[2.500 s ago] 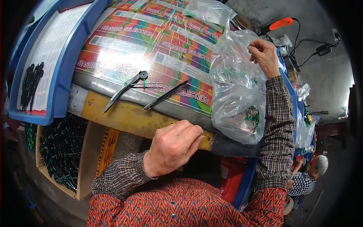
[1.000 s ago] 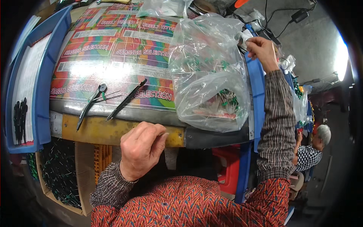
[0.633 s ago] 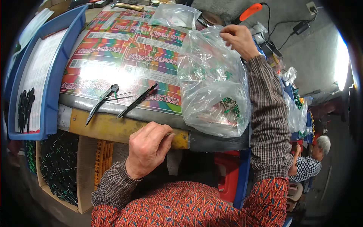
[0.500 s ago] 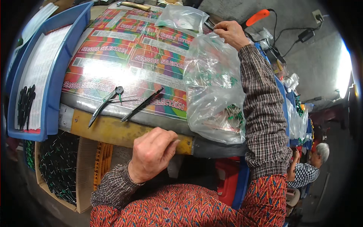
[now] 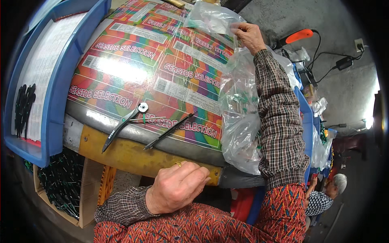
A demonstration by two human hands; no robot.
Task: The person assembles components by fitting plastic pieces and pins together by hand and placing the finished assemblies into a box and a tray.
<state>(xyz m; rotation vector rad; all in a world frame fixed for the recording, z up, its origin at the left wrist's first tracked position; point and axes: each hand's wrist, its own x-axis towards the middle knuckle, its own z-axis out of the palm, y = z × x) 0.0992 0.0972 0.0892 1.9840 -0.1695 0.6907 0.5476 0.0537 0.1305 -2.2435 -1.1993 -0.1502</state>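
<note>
Head view: can't confirm firm hold on small clear bag [image 5: 210, 18] beyond larger bag [image 5: 240, 137] with right hand [image 5: 250, 38] pinching its edge, nor contents of curled left hand [image 5: 178, 188]; could drag larger bag via sleeve [image 5: 279, 113]

Crumpled plastic bag [image 5: 239, 121]: translucent, whitish. Long plastic tray [image 5: 56, 109]: blue. Tubular cloth oversleeve [image 5: 279, 113]: dark-and-pale check.

Small assembly workshop. Cardboard box [image 5: 90, 184] of loose black parts [image 5: 60, 182] left of the left fingers [image 5: 193, 175], blue tray [image 5: 60, 105] farther up-left; power adapter [image 5: 344, 63], wall socket [image 5: 359, 45] and co-worker [image 5: 319, 202] right of the right fingers [image 5: 242, 30].
</note>
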